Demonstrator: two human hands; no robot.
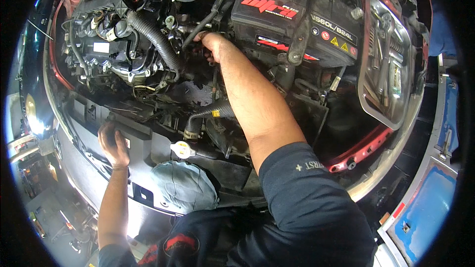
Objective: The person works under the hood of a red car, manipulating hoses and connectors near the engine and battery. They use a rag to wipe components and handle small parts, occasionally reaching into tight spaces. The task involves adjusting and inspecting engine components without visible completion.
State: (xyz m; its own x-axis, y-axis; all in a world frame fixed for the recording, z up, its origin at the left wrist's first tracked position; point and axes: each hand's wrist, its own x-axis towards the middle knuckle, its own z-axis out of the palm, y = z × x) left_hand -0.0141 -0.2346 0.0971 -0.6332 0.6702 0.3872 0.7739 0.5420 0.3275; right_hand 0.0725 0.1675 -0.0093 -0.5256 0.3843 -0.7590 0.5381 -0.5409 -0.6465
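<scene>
Right hand (212,45) was placed by thin ribbed hose (202,25), between engine (113,52) and battery (284,23); left hand (114,143) on front panel (141,131); neither grip could be told. Work was judged unfinished; completed steps were not discernible.

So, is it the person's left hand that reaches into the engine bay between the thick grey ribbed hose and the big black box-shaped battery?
Not quite: it is the right hand, not the left, as the head view shows. It does reach into the engine bay between the thick grey ribbed hose and the big black box-shaped battery.
</scene>
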